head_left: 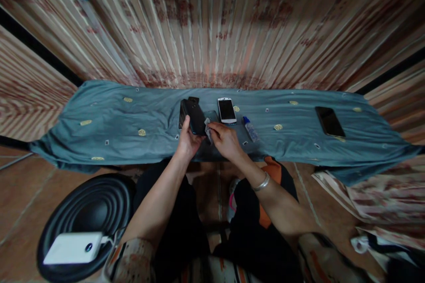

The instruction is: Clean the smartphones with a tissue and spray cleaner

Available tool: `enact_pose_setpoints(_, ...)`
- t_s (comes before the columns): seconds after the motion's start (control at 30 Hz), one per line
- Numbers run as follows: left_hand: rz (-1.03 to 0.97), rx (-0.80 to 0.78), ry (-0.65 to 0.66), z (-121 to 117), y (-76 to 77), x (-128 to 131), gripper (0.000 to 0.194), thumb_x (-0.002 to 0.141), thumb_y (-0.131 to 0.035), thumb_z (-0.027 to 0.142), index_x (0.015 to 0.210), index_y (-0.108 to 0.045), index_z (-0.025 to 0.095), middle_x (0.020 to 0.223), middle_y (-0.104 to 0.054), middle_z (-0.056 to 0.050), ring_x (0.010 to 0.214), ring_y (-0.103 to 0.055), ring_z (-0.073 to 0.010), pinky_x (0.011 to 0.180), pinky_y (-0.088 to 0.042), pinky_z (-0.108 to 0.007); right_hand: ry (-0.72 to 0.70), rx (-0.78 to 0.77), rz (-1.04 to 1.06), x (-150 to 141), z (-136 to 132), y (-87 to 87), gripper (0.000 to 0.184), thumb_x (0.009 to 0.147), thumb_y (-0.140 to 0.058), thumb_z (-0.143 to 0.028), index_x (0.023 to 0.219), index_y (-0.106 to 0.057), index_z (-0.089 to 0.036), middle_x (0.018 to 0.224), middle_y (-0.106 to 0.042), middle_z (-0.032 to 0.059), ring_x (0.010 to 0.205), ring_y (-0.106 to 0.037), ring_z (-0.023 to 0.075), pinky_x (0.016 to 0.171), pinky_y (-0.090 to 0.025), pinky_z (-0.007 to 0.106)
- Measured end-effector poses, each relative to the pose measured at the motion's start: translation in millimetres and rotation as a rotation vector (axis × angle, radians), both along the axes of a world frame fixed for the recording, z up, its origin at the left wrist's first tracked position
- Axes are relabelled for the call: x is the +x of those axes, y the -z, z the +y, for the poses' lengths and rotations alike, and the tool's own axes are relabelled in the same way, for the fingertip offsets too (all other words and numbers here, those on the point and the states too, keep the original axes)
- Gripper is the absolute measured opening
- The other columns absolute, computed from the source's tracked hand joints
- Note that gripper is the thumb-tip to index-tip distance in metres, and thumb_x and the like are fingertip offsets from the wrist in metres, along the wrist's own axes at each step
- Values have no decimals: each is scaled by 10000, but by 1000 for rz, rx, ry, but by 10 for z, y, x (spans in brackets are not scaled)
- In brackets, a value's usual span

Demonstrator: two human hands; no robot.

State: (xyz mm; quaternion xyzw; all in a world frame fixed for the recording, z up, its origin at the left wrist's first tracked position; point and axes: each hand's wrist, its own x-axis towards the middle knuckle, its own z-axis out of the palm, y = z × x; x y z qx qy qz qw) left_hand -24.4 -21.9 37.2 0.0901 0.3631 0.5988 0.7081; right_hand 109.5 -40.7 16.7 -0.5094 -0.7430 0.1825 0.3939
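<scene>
My left hand (190, 140) is closed around the lower part of a dark smartphone (194, 116), tilted above the cloth with its back, camera spot at the top, towards me. Pinched in the fingers of my right hand (226, 140) is a small grey cloth (208, 130), at the phone's lower right edge. Behind the held phone, other dark flat things are partly hidden. Just beyond my right hand a white smartphone (227, 110) lies screen up. A small clear spray bottle (251, 130) with a blue cap lies to the right of it.
A blue-green cloth with yellow prints covers the long low table (113, 119). Another black smartphone (330, 121) lies at its right. At lower left, a white power bank (73, 248) with a cable rests on a black round stool (96, 205). Patterned curtains (212, 31) hang behind.
</scene>
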Motion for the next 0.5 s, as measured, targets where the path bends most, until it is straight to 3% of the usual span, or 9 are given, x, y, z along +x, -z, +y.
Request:
enact_pose_setpoints(0.23,-6,59,63,-45,21,53,333,932,-550,409,993,-735,139,867,-791,-71,1000,-735,-214,990,-529,-341,49,-69,52,29,65,-24,295,909,-529,-137,1083,-745,-239,1122,-780,35,1059,-726,211,982,-548,346)
enact_pose_setpoints(0.5,95,66,169,-107,109,66,353,885,-621,423,1079,-733,149,1001,-792,-93,1098,-707,-262,957,-556,-378,130,-85,25,83,156,23,273,907,-560,-143,1074,-758,-231,1098,-789,56,1034,-743,242,954,-565,372)
